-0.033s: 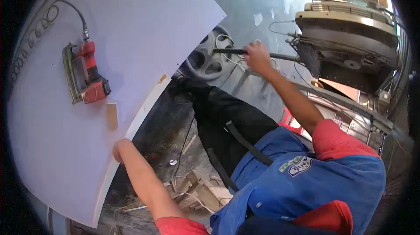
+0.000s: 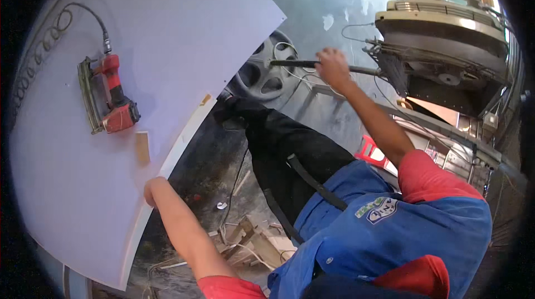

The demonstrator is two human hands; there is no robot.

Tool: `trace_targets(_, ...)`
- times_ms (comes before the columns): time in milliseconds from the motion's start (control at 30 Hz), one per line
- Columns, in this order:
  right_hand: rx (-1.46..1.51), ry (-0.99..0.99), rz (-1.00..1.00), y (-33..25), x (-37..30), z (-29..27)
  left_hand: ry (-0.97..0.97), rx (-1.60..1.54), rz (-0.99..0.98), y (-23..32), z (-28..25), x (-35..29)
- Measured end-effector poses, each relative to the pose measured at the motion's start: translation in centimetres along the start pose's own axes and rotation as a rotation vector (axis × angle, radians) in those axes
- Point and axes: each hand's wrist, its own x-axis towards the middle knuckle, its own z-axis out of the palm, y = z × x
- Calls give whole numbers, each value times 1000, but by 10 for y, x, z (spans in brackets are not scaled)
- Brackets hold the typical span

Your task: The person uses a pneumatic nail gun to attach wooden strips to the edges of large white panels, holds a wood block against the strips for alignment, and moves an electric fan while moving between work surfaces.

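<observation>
My left hand [image 2: 152,190] rests at the near edge of a large white panel [image 2: 184,48], its fingers hidden by the wrist. A red and black nail gun [image 2: 116,93] lies on the panel, joined to a coiled air hose [image 2: 89,6]. Between it and my left hand is a small tan wooden piece [image 2: 142,148]. Out to the right, my right hand [image 2: 333,69] is raised with its fingers curled, somewhat blurred. A dark bar [image 2: 294,64] passes behind it; whether the hand touches the bar, or holds anything, I cannot make out.
A grey spoked wheel cover [image 2: 261,76] sits past the panel's corner. At the right stands a bulky machine [image 2: 443,48] with a cream top rim. Wood scraps [image 2: 259,243] and a thin cable [image 2: 239,173] lie on the dark floor near my legs.
My right hand has shifted slightly to the right along the dark bar. My left hand, the panel and the nail gun have hardly moved.
</observation>
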Motion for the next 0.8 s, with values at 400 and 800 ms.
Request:
trace_targets(400, -279, -378, 75, 115, -24, 38, 18, 69, -88, 0, -15, 58)
trace_targets(800, -356, -392, 38, 205, 3, 63, 120, -14, -64, -6, 2, -45)
